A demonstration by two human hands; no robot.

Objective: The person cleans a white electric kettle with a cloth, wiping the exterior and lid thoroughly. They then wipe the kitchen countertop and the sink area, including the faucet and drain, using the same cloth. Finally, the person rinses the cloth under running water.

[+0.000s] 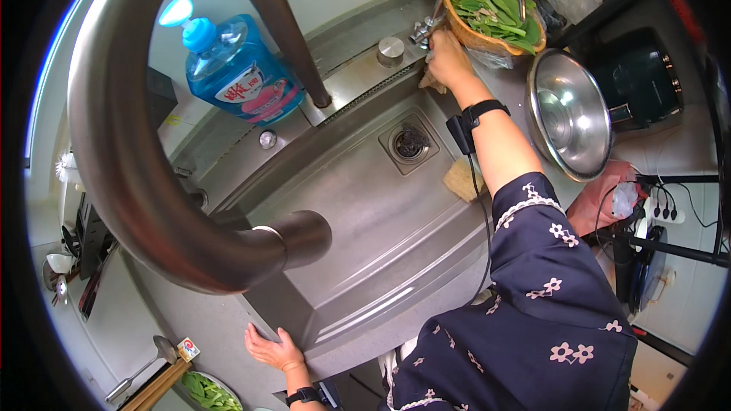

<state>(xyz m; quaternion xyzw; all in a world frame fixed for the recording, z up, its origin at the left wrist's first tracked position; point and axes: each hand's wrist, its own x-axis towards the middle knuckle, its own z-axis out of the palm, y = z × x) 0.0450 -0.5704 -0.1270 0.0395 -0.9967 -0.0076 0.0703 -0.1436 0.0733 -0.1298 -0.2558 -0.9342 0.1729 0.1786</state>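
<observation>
My right hand (pixel 448 57) is at the far right corner of the stainless steel sink (pixel 342 194), closed around a crumpled brownish cloth (pixel 432 81). It is just below a small metal tap (pixel 421 35) and beside an orange basket (pixel 474 41) of green leaves (pixel 491 3). My left hand (pixel 276 349) rests, fingers apart and holding nothing, at the sink's near left corner. Inside the basin, a tan sponge (pixel 464 180) lies by the right wall, and dark matter sits in the drain strainer (pixel 410 141).
A large brown gooseneck faucet (pixel 114 97) arches over the left of the sink. Behind it stands a blue dish soap bottle (pixel 240 74). A steel bowl (pixel 568 114) leans at right near a dark green appliance (pixel 634 80). At lower left are cut greens (pixel 211 393) and a metal ladle (pixel 164 348).
</observation>
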